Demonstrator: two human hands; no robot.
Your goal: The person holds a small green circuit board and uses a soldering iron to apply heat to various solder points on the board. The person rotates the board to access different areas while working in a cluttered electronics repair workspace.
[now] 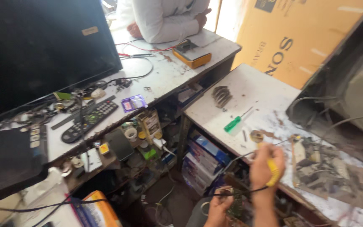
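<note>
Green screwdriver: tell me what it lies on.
The green screwdriver lies flat on a stained white worktop, beside a dark ribbed part. Whatever is beneath the worktop there is hidden.

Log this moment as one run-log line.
right hand: grips yellow-handled tool | left hand: holds circuit board | nearby: green screwdriver

Yellow-handled tool upright in a fist, dark circuit board low, gripped at its edge
</note>
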